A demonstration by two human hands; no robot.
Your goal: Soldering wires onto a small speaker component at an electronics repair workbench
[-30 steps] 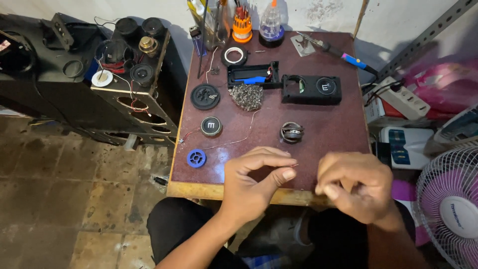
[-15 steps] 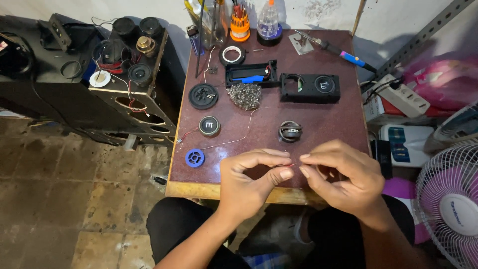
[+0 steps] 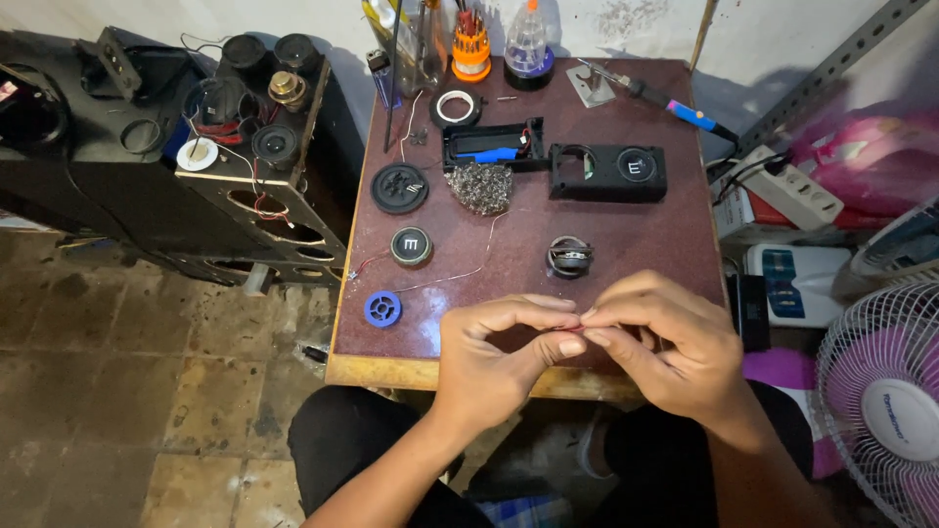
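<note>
Small dark-red table (image 3: 626,244) w/ a wooden front edge fills the middle of the head view, over a worn tiled floor (image 3: 147,391); black speaker cabinets (image 3: 147,166) w/ loose drivers on top stand at 9–10 o'clock.

Both hands meet at the table's near edge, approx 6 o'clock. Left hand (image 3: 494,357) is curled, thumb & index tips pressed together; right hand (image 3: 665,342) is curled the same way, fingertips pinched & touching the left's. Between the tips sits something very thin, prob the fine wire (image 3: 445,281) that runs across the tabletop from the 9 o'clock side; too small to be sure what the pinch holds.

Around the hands:
- small round speaker driver (image 3: 570,257) at 12 o'clock of the hands, near but apart
- blue solder spool (image 3: 382,309) at 9 o'clock, near the table's left edge
- round black cap (image 3: 412,245) at 10 o'clock
- black grille disc (image 3: 399,188) further up, beside a wad of metal wool (image 3: 480,187)
- black speaker housing (image 3: 608,172) at 12 o'clock, w/ an open black case (image 3: 492,144) holding a blue cell to its left
- soldering iron (image 3: 665,98) w/ blue grip at 1 o'clock, far edge
- orange screwdriver set (image 3: 470,44) & clear bottle (image 3: 529,44) at the far edge

Off the table at 3 o'clock: white power strip (image 3: 792,186), pink fan (image 3: 885,386).
</note>
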